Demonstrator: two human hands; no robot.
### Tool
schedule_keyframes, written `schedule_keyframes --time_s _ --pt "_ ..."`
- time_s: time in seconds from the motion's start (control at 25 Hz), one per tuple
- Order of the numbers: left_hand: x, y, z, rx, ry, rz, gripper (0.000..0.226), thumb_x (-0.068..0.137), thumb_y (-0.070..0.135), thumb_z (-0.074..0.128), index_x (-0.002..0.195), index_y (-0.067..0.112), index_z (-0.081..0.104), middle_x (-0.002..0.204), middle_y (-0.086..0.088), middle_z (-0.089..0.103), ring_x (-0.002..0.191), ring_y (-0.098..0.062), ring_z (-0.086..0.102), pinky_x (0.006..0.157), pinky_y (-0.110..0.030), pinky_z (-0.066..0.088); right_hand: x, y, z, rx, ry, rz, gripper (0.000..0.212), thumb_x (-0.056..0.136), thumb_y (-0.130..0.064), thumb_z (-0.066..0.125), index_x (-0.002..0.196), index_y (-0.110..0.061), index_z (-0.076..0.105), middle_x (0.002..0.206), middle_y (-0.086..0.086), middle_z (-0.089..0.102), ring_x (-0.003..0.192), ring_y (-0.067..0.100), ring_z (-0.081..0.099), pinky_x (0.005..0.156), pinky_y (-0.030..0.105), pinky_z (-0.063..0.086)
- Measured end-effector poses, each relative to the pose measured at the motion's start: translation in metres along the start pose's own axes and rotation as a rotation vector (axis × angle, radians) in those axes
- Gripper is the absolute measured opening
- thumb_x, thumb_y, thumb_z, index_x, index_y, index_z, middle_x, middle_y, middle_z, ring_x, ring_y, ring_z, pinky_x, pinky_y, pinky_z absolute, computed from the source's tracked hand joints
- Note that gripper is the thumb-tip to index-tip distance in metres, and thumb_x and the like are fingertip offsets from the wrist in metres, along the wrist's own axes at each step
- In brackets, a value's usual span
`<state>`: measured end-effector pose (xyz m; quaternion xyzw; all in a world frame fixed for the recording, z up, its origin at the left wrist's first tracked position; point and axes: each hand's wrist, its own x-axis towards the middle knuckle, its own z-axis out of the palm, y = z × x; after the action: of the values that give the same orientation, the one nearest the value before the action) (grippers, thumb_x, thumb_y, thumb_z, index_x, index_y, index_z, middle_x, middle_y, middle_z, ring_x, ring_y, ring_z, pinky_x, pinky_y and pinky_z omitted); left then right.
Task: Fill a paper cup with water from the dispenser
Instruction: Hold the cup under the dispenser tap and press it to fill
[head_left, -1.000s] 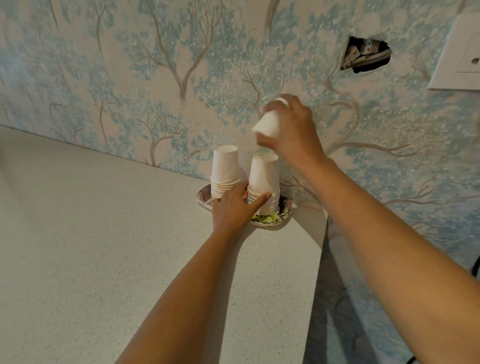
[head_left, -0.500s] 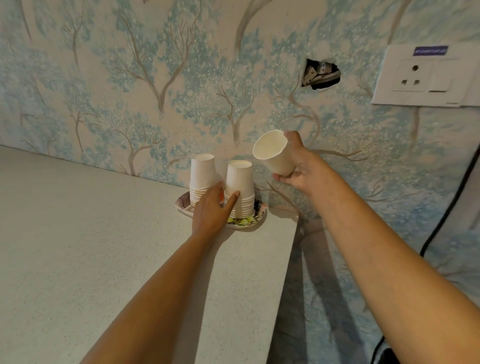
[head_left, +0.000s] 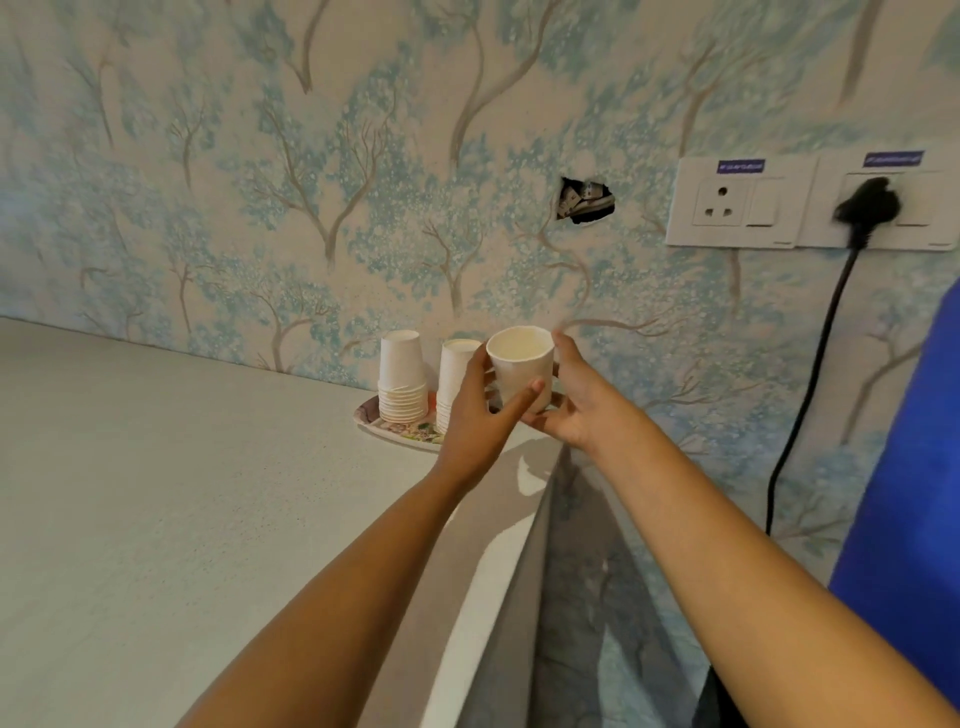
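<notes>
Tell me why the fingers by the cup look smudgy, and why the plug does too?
Head view: the right hand has motion-blurred fingertips beside the paper cup; the left hand looks sharper. The black plug near the frame's edge is soft, and the wide lens bends the countertop edge. Light falls softly, with arm shadows on the counter.

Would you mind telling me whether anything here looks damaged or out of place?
Yes: a ragged hole in the wallpaper, left of the socket panel, exposes debris inside. The cup stacks and the held cup look fine.
</notes>
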<state>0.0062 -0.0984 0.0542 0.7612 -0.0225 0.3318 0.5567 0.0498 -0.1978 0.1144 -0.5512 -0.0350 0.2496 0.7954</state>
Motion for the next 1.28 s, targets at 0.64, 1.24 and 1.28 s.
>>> schedule_keyframes --time_s 0.64,1.24,1.28 --pt "-0.093 0.065 0.013 -0.211 0.029 -0.103 0.050 0.089 0.016 0.055 0.130 0.027 0.028 0.108 0.016 0.050 0.094 0.007 0.054 0.063 -0.006 0.049 -0.108 0.054 -0.049 -0.647 -0.199 -0.482 0.062 0.085 -0.006 0.057 0.140 -0.020 0.032 0.137 0.003 0.050 0.120 0.017 0.050 0.099 0.033 0.044" --pt "-0.265 0.132 0.020 -0.318 -0.083 -0.128 0.065 0.075 0.016 0.076 0.125 0.019 0.035 0.109 0.009 0.055 0.097 0.002 0.056 0.067 -0.006 0.050 -0.292 0.144 -0.070 -0.701 0.292 -0.578 0.064 0.079 -0.005 0.065 0.134 -0.022 0.036 0.130 0.005 0.053 0.112 0.018 0.052 0.087 0.029 0.048" --pt "-0.276 0.137 0.024 -0.328 -0.091 -0.137 0.064 0.073 0.016 0.077 0.123 0.020 0.036 0.105 0.012 0.054 0.094 0.006 0.056 0.065 -0.005 0.049 -0.305 0.149 -0.076 -0.712 0.322 -0.580 0.063 0.079 -0.006 0.064 0.133 -0.022 0.037 0.129 0.004 0.054 0.110 0.017 0.052 0.089 0.031 0.050"
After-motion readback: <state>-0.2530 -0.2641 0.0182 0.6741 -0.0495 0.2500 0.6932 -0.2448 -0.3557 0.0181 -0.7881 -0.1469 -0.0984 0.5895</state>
